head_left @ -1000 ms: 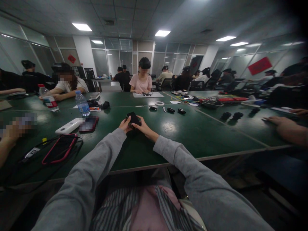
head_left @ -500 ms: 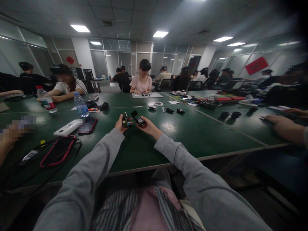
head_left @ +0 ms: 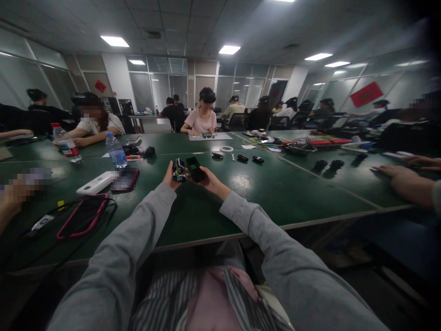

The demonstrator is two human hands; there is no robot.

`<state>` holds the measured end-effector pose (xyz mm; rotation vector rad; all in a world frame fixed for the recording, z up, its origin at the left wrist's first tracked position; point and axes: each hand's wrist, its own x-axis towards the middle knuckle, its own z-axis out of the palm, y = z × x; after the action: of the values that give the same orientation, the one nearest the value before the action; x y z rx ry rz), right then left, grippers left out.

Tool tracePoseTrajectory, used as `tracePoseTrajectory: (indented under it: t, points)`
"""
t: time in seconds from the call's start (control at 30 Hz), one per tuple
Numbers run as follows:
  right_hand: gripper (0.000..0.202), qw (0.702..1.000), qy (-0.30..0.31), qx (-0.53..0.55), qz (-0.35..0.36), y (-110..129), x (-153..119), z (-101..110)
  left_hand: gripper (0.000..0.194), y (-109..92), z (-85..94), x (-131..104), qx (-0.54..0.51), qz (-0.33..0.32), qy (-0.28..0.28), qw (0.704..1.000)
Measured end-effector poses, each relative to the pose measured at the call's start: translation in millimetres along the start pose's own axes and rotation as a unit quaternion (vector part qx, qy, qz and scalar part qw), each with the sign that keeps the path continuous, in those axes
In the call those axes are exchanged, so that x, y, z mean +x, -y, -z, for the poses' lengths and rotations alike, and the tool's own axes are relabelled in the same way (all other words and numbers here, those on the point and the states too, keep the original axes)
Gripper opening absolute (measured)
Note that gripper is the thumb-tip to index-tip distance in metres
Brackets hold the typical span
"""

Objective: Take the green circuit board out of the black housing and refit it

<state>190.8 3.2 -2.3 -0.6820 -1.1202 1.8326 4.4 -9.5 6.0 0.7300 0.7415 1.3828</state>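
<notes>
My left hand [head_left: 168, 177] is closed around a small electronic circuit board [head_left: 179, 170] with dark and coloured parts on it. Right beside it, my right hand [head_left: 211, 181] grips a black plastic housing [head_left: 195, 169], its hollow inside facing me. Both pieces are held up above the green table [head_left: 206, 220], close together; whether they touch I cannot tell. Past my hands, several small black objects lie on the table, among them one black case [head_left: 242, 158] and another black case [head_left: 258, 159], with a small wrench-like tool [head_left: 233, 157] near them.
To my left are a white device [head_left: 95, 183], a phone [head_left: 124, 179], a red-edged phone case [head_left: 82, 216] with cables, and two bottles, one a water bottle [head_left: 116, 150]. A tape roll [head_left: 226, 149] and wires [head_left: 265, 140] lie further back. Co-workers sit around; one's hand [head_left: 403, 179] rests at right.
My right hand has turned the black housing, so its hollow side now shows instead of its shiny face. My left hand has tilted the circuit board, showing more of its parts.
</notes>
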Motion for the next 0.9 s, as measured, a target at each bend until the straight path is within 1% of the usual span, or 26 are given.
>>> tracePoseTrajectory:
  t: [0.07,0.13,0.17,0.23,0.4,0.47,0.53,0.6,0.7,0.8,0.87,0.9]
  points:
    - [0.027,0.997,-0.058,-0.049,0.016,-4.3,4.7,4.4,0.055,-1.1,-0.2,-1.6,-0.016,0.006,0.01,1.0]
    - [0.023,0.986,-0.119,-0.114,0.04,-9.4,9.8,9.9,0.053,-2.1,0.0,-2.4,-0.03,0.019,0.022,0.999]
    - [0.023,0.978,-0.135,-0.15,0.053,-11.8,12.0,12.7,0.053,-2.7,0.1,-2.6,-0.036,0.024,0.03,0.999]
    - [0.025,0.961,-0.142,-0.226,0.075,-15.1,14.7,17.5,0.051,-4.6,0.3,-3.5,-0.046,0.029,0.043,0.998]
    - [0.029,0.902,-0.133,-0.383,0.148,-14.9,14.7,24.0,0.049,-15.9,-2.2,-11.0,-0.082,0.037,0.063,0.994]
    - [0.03,0.882,-0.116,-0.431,0.151,-13.6,14.7,25.4,0.048,-21.6,-4.6,-16.2,-0.105,0.038,0.09,0.99]
    - [0.029,0.869,-0.096,-0.464,0.142,-12.6,15.6,26.6,0.047,-26.1,-7.5,-21.3,-0.118,0.036,0.107,0.987]
    - [0.029,0.862,-0.082,-0.48,0.137,-12.0,16.5,27.5,0.047,-28.3,-10.3,-25.2,-0.118,0.031,0.103,0.987]
    - [0.03,0.863,-0.072,-0.483,0.131,-11.2,16.6,27.4,0.048,-27.9,-13.6,-28.3,-0.11,0.025,0.094,0.989]
    - [0.033,0.874,-0.026,-0.469,0.126,-10.3,15.2,25.6,0.047,-27.1,-14.7,-28.5,-0.118,0.025,0.095,0.988]
    - [0.033,0.877,0.01,-0.461,0.138,-9.2,14.2,23.9,0.044,-28.4,-13.4,-27.2,-0.132,0.012,0.091,0.987]
    - [0.034,0.876,0.016,-0.458,0.153,-8.3,13.6,22.9,0.043,-29.5,-12.2,-26.1,-0.138,0.003,0.088,0.986]
